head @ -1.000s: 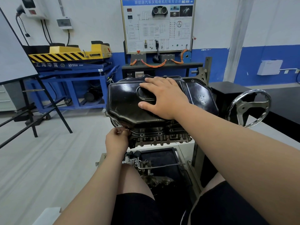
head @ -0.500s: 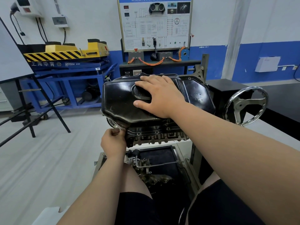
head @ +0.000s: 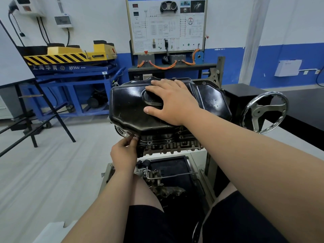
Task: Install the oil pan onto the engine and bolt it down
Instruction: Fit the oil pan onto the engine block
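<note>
A black stamped oil pan (head: 129,106) lies on top of the engine block (head: 168,144), which hangs in a stand in front of me. My right hand (head: 173,102) presses flat on the middle of the pan, fingers spread and straight. My left hand (head: 123,153) is at the pan's near-left flange corner, its fingertips pinching a small silver bolt (head: 135,137) at the flange edge. The bolt is mostly hidden by my fingers.
A chrome handwheel (head: 264,113) of the stand sits at the right. Below the engine, a dark tray (head: 175,174) holds loose metal parts. A blue and yellow lift table (head: 73,67) and a wiring display board (head: 166,25) stand at the back. A black easel frame (head: 35,120) is at the left.
My left hand has kept turning at the flange corner, fingers shifting slightly on the bolt. My right hand stays flat on the pan. The view tilted a little downward.
</note>
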Demonstrator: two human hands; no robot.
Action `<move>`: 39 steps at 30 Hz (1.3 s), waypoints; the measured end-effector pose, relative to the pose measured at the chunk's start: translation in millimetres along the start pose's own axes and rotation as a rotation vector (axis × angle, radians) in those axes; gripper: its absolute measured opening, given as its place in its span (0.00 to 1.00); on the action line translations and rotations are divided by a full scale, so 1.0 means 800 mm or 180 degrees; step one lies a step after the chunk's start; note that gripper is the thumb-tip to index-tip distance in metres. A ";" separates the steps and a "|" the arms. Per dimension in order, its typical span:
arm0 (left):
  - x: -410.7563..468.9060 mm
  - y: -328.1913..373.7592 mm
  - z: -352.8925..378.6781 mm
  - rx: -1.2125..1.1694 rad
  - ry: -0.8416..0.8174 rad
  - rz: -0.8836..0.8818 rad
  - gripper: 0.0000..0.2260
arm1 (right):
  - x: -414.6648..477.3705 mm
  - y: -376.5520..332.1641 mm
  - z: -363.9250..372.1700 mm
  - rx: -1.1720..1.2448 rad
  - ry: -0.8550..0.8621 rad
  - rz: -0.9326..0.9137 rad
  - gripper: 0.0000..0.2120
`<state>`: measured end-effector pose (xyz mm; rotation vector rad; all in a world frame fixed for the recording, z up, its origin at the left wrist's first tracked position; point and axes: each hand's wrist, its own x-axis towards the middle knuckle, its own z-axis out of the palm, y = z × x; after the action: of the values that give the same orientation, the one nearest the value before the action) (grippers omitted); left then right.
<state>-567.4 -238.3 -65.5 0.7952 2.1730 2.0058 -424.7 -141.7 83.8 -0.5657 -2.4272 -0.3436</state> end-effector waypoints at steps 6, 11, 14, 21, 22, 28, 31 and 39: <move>0.003 0.000 0.000 -0.0038 0.0208 -0.0085 0.06 | 0.000 0.000 0.002 0.0023 0.0020 0.0011 0.35; 0.003 -0.002 0.001 -0.0059 0.0190 -0.0057 0.05 | 0.001 0.001 0.002 0.0006 0.0007 0.0008 0.35; 0.005 -0.001 0.001 -0.0256 0.0123 -0.0205 0.01 | 0.001 0.001 0.002 0.0011 0.0006 0.0010 0.35; 0.002 0.019 0.010 -0.1908 -0.0162 -0.1686 0.06 | 0.000 0.001 0.004 0.0049 0.0055 0.0017 0.34; 0.004 0.024 0.010 -0.2116 -0.0268 -0.1943 0.06 | 0.000 0.001 0.004 0.0059 0.0061 0.0016 0.34; 0.020 0.040 -0.002 -0.2445 -0.0857 -0.2805 0.11 | 0.000 0.001 0.003 0.0057 0.0036 0.0017 0.34; 0.027 0.037 -0.008 -0.2782 -0.1044 -0.3135 0.11 | 0.000 0.001 0.002 0.0054 0.0015 0.0019 0.34; 0.027 0.025 -0.011 -0.3020 -0.1180 -0.3185 0.10 | 0.000 0.001 0.002 0.0032 0.0026 0.0019 0.34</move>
<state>-583.4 -237.1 -38.9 -0.0831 0.8553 1.7434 -424.9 -140.9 82.5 -0.5661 -2.4176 -0.3305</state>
